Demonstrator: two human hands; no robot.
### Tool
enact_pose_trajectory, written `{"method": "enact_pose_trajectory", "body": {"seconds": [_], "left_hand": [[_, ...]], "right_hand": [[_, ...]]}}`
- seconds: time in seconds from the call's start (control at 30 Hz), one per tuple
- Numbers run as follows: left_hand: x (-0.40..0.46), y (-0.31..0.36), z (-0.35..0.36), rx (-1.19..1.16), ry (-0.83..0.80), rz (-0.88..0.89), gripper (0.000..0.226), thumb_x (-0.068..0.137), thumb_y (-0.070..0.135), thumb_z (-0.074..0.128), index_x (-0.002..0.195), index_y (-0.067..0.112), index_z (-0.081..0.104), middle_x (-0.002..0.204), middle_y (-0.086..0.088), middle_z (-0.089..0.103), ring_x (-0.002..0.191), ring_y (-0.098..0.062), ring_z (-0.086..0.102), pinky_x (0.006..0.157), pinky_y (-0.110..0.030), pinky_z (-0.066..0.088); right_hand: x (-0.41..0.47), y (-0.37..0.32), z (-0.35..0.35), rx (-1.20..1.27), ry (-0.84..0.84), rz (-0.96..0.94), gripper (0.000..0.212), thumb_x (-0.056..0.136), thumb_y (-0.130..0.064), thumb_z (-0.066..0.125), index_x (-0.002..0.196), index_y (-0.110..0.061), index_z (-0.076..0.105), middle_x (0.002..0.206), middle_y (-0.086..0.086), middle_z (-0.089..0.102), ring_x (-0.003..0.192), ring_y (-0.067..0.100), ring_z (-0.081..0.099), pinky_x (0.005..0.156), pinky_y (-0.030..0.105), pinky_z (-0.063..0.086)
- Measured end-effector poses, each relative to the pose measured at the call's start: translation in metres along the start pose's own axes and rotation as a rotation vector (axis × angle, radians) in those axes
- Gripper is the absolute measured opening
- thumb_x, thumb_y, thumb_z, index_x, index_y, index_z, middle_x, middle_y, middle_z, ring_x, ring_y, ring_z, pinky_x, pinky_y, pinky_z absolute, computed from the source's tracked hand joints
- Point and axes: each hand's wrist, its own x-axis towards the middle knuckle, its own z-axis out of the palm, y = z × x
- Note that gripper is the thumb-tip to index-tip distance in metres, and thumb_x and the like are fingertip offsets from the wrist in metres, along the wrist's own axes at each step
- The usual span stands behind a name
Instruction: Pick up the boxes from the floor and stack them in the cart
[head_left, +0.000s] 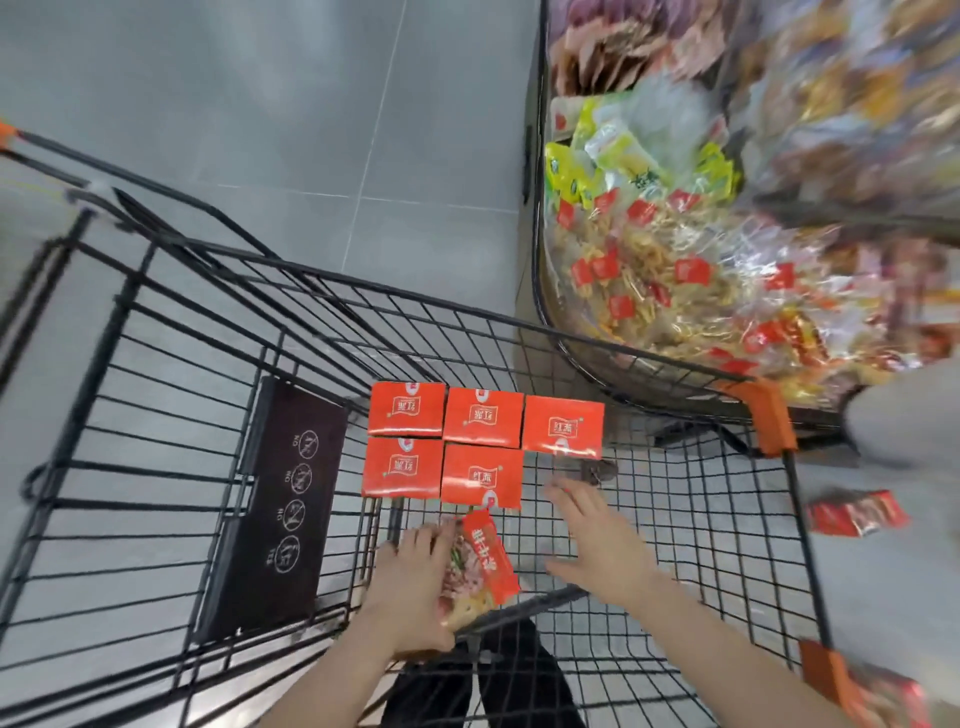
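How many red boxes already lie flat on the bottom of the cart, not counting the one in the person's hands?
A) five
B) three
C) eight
A: five red boxes lie flat on the wire floor of the cart, three in the far row and two in the near row, while the left hand holds a sixth box on edge.

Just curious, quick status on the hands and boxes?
Left hand gripping box; right hand open. Five boxes flat in cart. Nothing blocking.
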Motion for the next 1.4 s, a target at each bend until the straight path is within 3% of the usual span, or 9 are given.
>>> {"method": "enact_pose_trajectory", "body": {"seconds": [0.17, 0.37, 0.43, 0.53, 0.63, 0.8, 0.97, 1.27, 1.4], "left_hand": [[-0.004, 0.034, -0.051, -0.042, -0.017, 0.125, 0.138, 0.053, 0.063, 0.076, 0.149, 0.02, -0.014, 0.152, -0.01, 0.018, 0.141, -0.029, 0.019, 0.114, -0.05, 0.022], [0.006, 0.062, -0.103, -0.164, 0.028, 0.188, 0.134, 0.044, 0.065, 0.068, 0.15, 0.024, -0.005, 0.146, -0.006, 0.027, 0.132, -0.026, 0.03, 0.106, -0.045, 0.037], [0.011, 0.073, -0.121, -0.256, 0.042, 0.226, 0.13, 0.047, 0.065, 0.069, 0.15, 0.024, 0.0, 0.144, -0.005, 0.029, 0.131, -0.025, 0.032, 0.106, -0.042, 0.038], [0.019, 0.084, -0.152, -0.419, 0.064, 0.272, 0.121, 0.055, 0.063, 0.076, 0.15, 0.022, 0.013, 0.143, -0.001, 0.033, 0.129, -0.018, 0.038, 0.107, -0.032, 0.035], [0.03, 0.086, -0.168, -0.601, -0.082, 0.264, 0.1, 0.069, 0.052, 0.077, 0.147, 0.022, 0.023, 0.141, 0.002, 0.044, 0.117, -0.011, 0.048, 0.097, -0.02, 0.038], [0.038, 0.08, -0.128, -0.788, -0.351, 0.117, 0.086, 0.085, 0.039, 0.065, 0.15, 0.024, 0.012, 0.151, 0.003, 0.033, 0.132, -0.017, 0.04, 0.111, -0.034, 0.031], [0.034, 0.063, -0.1, -0.729, -0.314, 0.079, 0.09, 0.083, 0.061, 0.057, 0.151, 0.024, 0.011, 0.155, 0.003, 0.024, 0.14, -0.019, 0.03, 0.113, -0.037, 0.024], [0.036, 0.062, -0.025, -0.697, -0.252, -0.022, 0.072, 0.091, 0.041, 0.057, 0.149, 0.018, 0.02, 0.154, -0.004, 0.026, 0.14, -0.018, 0.028, 0.114, -0.032, 0.022], [0.053, 0.063, 0.02, -0.695, -0.233, -0.08, 0.073, 0.091, 0.033, 0.059, 0.149, 0.017, 0.019, 0.148, -0.006, 0.035, 0.134, -0.02, 0.035, 0.103, -0.021, 0.027]], "right_hand": [[-0.031, -0.028, -0.001, -0.133, -0.126, -0.101, 0.092, 0.052, -0.074, 0.068, 0.128, -0.026, 0.049, 0.127, -0.008, 0.058, 0.115, 0.013, 0.057, 0.088, 0.031, 0.054], [-0.044, -0.027, -0.034, -0.128, -0.013, 0.048, 0.111, 0.049, -0.062, 0.077, 0.143, -0.025, 0.03, 0.145, 0.002, 0.043, 0.131, 0.022, 0.045, 0.104, 0.041, 0.037], [-0.042, -0.031, -0.05, -0.151, 0.047, 0.118, 0.113, 0.046, -0.059, 0.081, 0.143, -0.025, 0.034, 0.144, 0.004, 0.045, 0.131, 0.025, 0.045, 0.101, 0.041, 0.041], [-0.045, -0.018, -0.064, -0.076, 0.071, 0.259, 0.096, 0.044, -0.051, 0.085, 0.129, -0.028, 0.047, 0.122, -0.006, 0.059, 0.109, 0.017, 0.06, 0.081, 0.028, 0.054], [-0.051, 0.001, -0.06, 0.093, 0.047, 0.342, 0.057, 0.084, -0.023, 0.065, 0.136, -0.033, 0.044, 0.135, -0.013, 0.049, 0.118, 0.012, 0.053, 0.086, 0.025, 0.048], [-0.05, 0.018, -0.046, 0.229, 0.042, 0.556, 0.04, 0.096, -0.029, 0.05, 0.136, -0.033, 0.046, 0.135, -0.011, 0.051, 0.115, 0.013, 0.055, 0.084, 0.024, 0.045], [-0.062, 0.035, -0.034, 0.222, -0.102, 0.628, 0.05, 0.096, -0.035, 0.05, 0.143, -0.034, 0.034, 0.148, -0.007, 0.038, 0.128, 0.015, 0.047, 0.096, 0.032, 0.044], [-0.074, 0.024, 0.026, 0.435, -0.221, 0.713, 0.062, 0.092, -0.042, 0.055, 0.146, -0.029, 0.029, 0.146, -0.005, 0.041, 0.106, 0.007, 0.057, 0.094, 0.031, 0.048], [-0.059, 0.014, 0.07, 0.553, -0.282, 0.729, 0.068, 0.093, -0.043, 0.054, 0.148, -0.023, 0.02, 0.146, 0.005, 0.04, 0.121, 0.022, 0.052, 0.099, 0.036, 0.044]]}}
